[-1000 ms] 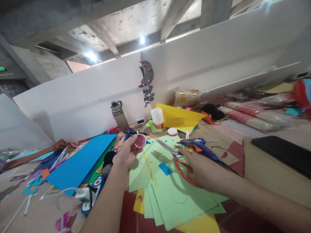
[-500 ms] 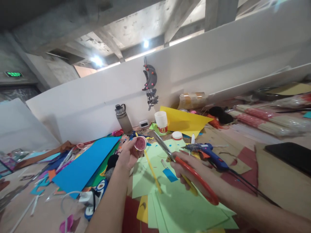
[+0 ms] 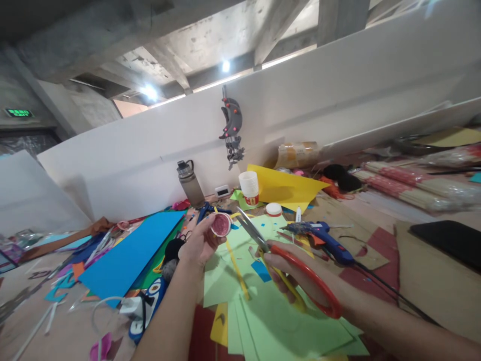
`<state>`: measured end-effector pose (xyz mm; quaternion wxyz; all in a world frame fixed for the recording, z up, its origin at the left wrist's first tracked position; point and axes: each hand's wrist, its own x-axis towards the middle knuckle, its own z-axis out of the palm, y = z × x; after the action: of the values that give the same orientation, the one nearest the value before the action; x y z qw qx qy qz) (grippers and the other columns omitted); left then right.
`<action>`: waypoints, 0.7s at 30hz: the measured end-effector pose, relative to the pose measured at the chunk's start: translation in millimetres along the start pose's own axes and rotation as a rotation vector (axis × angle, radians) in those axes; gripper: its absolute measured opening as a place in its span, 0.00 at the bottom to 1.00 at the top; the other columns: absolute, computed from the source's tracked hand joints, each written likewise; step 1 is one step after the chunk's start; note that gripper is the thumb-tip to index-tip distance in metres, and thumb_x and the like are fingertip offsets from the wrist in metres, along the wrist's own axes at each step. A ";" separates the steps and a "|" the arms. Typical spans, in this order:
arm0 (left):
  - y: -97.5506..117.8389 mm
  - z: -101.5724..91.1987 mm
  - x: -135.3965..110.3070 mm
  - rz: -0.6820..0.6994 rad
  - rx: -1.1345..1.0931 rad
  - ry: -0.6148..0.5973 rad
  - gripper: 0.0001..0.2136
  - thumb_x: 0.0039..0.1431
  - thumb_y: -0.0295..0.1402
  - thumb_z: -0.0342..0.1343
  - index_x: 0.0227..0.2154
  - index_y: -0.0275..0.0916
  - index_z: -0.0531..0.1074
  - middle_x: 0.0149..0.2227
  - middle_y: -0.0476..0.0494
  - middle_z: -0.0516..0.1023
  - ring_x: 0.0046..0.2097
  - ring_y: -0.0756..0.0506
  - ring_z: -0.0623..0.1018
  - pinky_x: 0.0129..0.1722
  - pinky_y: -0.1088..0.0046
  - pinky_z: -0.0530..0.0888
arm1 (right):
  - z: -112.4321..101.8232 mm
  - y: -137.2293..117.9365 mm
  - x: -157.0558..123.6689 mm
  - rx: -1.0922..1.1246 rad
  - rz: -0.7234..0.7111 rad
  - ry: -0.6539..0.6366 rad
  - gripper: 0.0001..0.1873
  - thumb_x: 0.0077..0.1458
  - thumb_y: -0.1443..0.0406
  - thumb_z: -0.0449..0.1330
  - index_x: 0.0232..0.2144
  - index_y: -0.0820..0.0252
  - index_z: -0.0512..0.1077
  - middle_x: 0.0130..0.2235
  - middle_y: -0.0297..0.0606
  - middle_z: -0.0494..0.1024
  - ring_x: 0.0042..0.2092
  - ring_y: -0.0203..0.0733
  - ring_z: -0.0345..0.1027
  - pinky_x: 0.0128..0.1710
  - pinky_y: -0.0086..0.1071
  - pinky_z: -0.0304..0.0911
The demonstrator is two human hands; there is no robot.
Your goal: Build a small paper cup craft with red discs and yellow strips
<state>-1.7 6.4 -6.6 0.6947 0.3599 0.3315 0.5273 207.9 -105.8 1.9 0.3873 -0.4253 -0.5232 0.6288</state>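
Note:
My left hand [image 3: 202,240] pinches a small round cup [image 3: 221,224] with a white rim and a pinkish-red inside, its opening turned toward me. A bit of blue shows at the cup's right edge. In my right hand [image 3: 281,263] are scissors [image 3: 259,235] with one red and one yellow handle, their blades slightly apart and pointing up and left, close to the cup but not around it. Beneath both hands lie light green paper sheets [image 3: 296,326], with a blue paper piece [image 3: 260,271] and a thin yellow strip [image 3: 237,268] on them.
A blue glue gun [image 3: 330,243] with its cord lies at the right. Stacked paper cups [image 3: 248,185], a white lid [image 3: 273,209] and a bottle [image 3: 190,183] stand at the back. Blue paper [image 3: 135,250] and scattered craft scraps cover the left.
The scissors' blades have parted and the handles have spread. My left hand has shifted the cup slightly right, turning its opening a little.

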 end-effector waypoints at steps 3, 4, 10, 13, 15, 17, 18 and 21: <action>-0.2 0.3 -0.2 -0.015 0.002 0.017 0.05 0.51 0.30 0.57 0.32 0.35 0.72 0.27 0.46 0.77 0.25 0.50 0.75 0.18 0.77 0.73 | -0.2 2.9 1.3 -0.019 0.017 0.002 0.17 0.50 0.51 0.53 0.24 0.57 0.57 0.17 0.26 0.62 0.16 0.29 0.56 0.14 0.22 0.54; -0.2 0.4 -0.3 -0.018 0.004 0.023 0.06 0.51 0.30 0.57 0.32 0.35 0.72 0.27 0.46 0.77 0.25 0.50 0.75 0.17 0.77 0.73 | 0.0 3.8 1.8 -0.019 0.027 -0.003 0.17 0.50 0.51 0.53 0.24 0.57 0.57 0.17 0.26 0.62 0.16 0.29 0.56 0.13 0.22 0.54; -0.7 -0.2 -0.2 -0.030 0.022 0.001 0.07 0.51 0.31 0.57 0.33 0.34 0.72 0.27 0.45 0.77 0.25 0.50 0.75 0.18 0.77 0.73 | 1.5 10.0 4.5 -0.003 0.031 0.025 0.16 0.51 0.52 0.52 0.25 0.56 0.57 0.18 0.26 0.61 0.16 0.29 0.57 0.12 0.21 0.52; -1.0 -1.1 0.6 -0.037 0.030 -0.005 0.07 0.51 0.31 0.57 0.34 0.34 0.72 0.27 0.45 0.77 0.25 0.50 0.75 0.18 0.77 0.73 | 1.7 13.0 5.4 -0.036 0.014 0.039 0.16 0.51 0.51 0.52 0.25 0.57 0.57 0.18 0.25 0.62 0.17 0.29 0.57 0.12 0.21 0.53; -1.1 -1.6 1.0 -0.040 0.032 -0.001 0.08 0.51 0.31 0.57 0.34 0.34 0.72 0.27 0.45 0.77 0.25 0.50 0.75 0.18 0.77 0.73 | 1.9 13.2 5.6 -0.066 0.007 0.057 0.17 0.50 0.50 0.52 0.25 0.57 0.57 0.18 0.25 0.61 0.16 0.29 0.57 0.12 0.21 0.52; -1.1 -1.6 1.0 -0.045 0.037 0.009 0.08 0.51 0.31 0.57 0.34 0.34 0.72 0.27 0.45 0.77 0.25 0.50 0.75 0.18 0.77 0.73 | 2.4 11.8 5.3 -0.079 0.028 0.069 0.18 0.49 0.49 0.52 0.24 0.57 0.57 0.17 0.25 0.60 0.16 0.29 0.56 0.11 0.21 0.52; -1.1 -1.5 0.8 -0.047 0.040 0.012 0.08 0.51 0.31 0.57 0.34 0.34 0.72 0.27 0.45 0.77 0.24 0.50 0.75 0.18 0.77 0.73 | 2.7 10.8 5.0 -0.081 0.040 0.072 0.19 0.49 0.49 0.52 0.24 0.57 0.57 0.17 0.24 0.60 0.15 0.28 0.55 0.10 0.21 0.51; -1.1 -0.6 0.0 -0.046 0.039 0.016 0.08 0.50 0.30 0.57 0.34 0.34 0.72 0.27 0.45 0.77 0.25 0.50 0.75 0.18 0.77 0.73 | 3.3 8.6 3.9 -0.081 0.060 0.083 0.19 0.49 0.48 0.52 0.24 0.56 0.56 0.17 0.24 0.60 0.15 0.28 0.55 0.10 0.20 0.51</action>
<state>-1.7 6.3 -7.9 0.6970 0.3613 0.3552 0.5073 203.2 -104.6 -6.8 0.3719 -0.4820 -0.5187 0.6003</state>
